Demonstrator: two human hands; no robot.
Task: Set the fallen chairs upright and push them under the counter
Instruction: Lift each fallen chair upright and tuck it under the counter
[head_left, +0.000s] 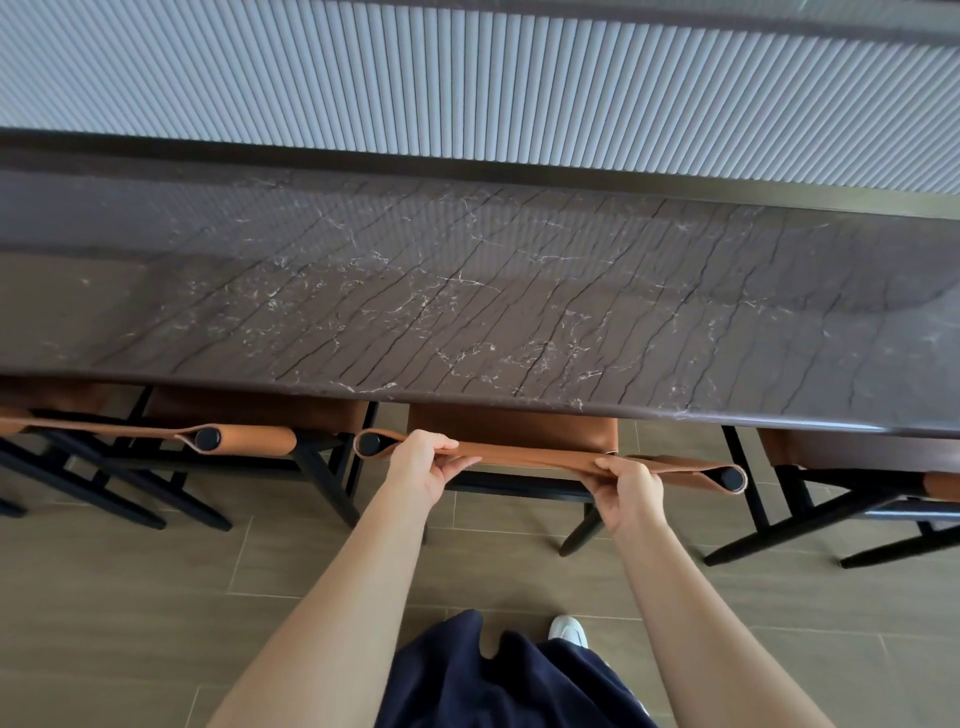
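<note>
A ribbed grey wall (467, 78) ran behind the long dark marble tabletop (467, 291), with plank-tiled floor (156, 597) below. The middle chair (514, 426) stood upright, its seat partly under the tabletop edge. The left chair (249, 439) was just beside it. My left hand (421, 467) and right hand (628, 488) each gripped the tan backrest (540, 457), fingers curled over its top. I judged that an uneven push could skew it into the left chair, or the soft leather could give and slip.
</note>
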